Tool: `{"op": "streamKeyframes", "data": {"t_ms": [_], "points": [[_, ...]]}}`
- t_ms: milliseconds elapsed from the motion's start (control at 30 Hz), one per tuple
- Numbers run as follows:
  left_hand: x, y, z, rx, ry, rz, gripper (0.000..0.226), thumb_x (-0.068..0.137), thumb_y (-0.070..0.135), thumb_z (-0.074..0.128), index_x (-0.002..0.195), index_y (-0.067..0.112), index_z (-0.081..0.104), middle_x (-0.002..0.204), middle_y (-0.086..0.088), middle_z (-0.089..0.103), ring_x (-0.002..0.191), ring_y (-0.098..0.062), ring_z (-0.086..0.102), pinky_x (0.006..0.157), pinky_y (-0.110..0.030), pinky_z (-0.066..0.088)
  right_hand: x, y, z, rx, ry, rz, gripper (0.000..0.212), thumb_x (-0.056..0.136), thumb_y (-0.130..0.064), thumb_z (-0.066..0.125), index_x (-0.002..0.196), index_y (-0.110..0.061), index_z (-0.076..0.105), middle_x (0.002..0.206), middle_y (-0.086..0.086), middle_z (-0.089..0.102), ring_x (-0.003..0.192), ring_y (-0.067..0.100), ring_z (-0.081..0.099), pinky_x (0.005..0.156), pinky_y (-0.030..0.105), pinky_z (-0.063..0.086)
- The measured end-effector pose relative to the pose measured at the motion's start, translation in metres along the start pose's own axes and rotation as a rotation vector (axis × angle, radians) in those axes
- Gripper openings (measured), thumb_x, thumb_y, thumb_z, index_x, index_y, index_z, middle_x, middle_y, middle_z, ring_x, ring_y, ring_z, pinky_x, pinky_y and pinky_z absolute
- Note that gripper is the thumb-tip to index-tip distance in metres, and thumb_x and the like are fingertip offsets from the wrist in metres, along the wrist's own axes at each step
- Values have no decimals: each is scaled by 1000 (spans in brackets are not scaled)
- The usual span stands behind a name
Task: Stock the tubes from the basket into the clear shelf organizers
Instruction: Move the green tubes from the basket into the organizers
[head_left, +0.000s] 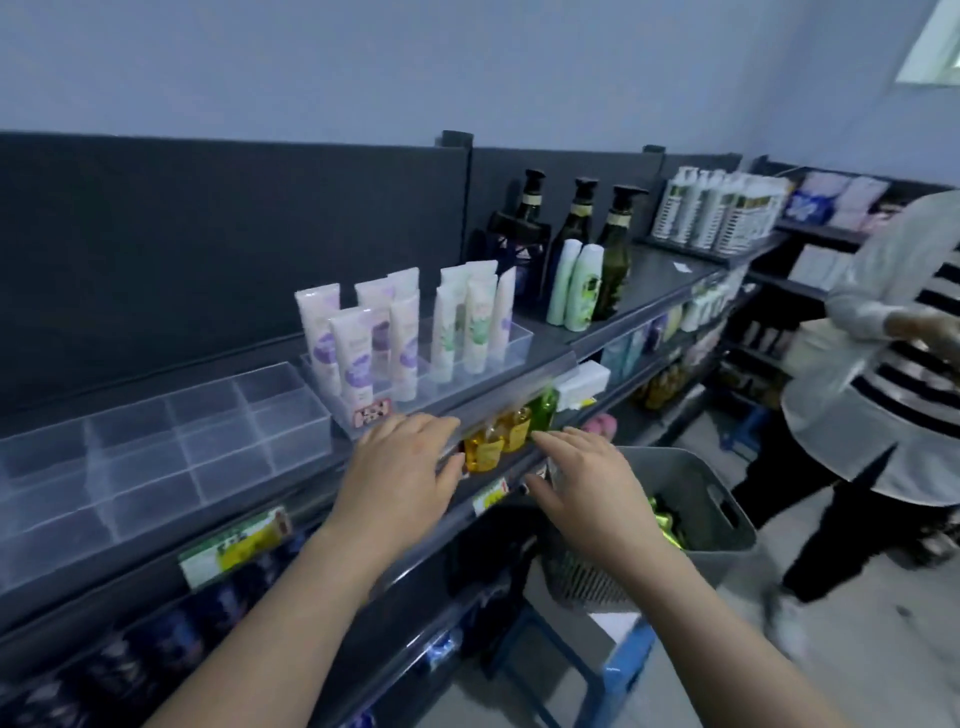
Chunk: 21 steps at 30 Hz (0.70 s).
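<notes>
**Head view: both hands flat and free at the shelf edge**

The left hand is stretched forward, palm down, fingers straight and close together, gripping nothing. Its fingertips reach the front rail of the shelf, just near of the clear organizer; whether they touch the rail cannot be told.

The right hand lies beside it to the right, also palm down with fingers extended and slightly spread, and it carries nothing. It hovers above the near left rim of the grey basket, in front of yellow bottles on the lower shelf.

The tubes stand upright in the clear organizer, purple-labelled ones left, green-labelled ones right. A second clear organizer, divided into compartments, sits just left of it.

The basket rests on a blue stool; green shiny items lie inside it. Dark pump bottles stand farther right on the shelf. A person in a striped top stands at far right.
</notes>
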<state>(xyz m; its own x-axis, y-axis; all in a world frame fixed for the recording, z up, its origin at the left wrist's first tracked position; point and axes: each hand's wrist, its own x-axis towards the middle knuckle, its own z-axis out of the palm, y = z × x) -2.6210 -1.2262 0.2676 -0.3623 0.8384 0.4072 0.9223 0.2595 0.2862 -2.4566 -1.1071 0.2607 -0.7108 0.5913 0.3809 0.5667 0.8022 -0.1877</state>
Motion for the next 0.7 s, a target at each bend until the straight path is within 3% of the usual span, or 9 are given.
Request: {"op": "streamKeyframes", "data": {"t_ms": [400,700], "points": [[108,67,159,-56,-334,160,40,97,39,44,136,28,47,130,7,55,120,-18,47,100,-35,39,-1,179,44,-19,-124,381,42,84,-26,68,123,-12,63,114,5,68,109,26,60,95,35,42],[205,93,290,-21,-601,299,36,97,34,46,129,20,54,127,-1,57,118,-24,50,99,-38,41,24,286,108,-16,-276,610,45,87,-32,62,130,-18,57,119,1,65,111,21,57,95,32,43]]}}
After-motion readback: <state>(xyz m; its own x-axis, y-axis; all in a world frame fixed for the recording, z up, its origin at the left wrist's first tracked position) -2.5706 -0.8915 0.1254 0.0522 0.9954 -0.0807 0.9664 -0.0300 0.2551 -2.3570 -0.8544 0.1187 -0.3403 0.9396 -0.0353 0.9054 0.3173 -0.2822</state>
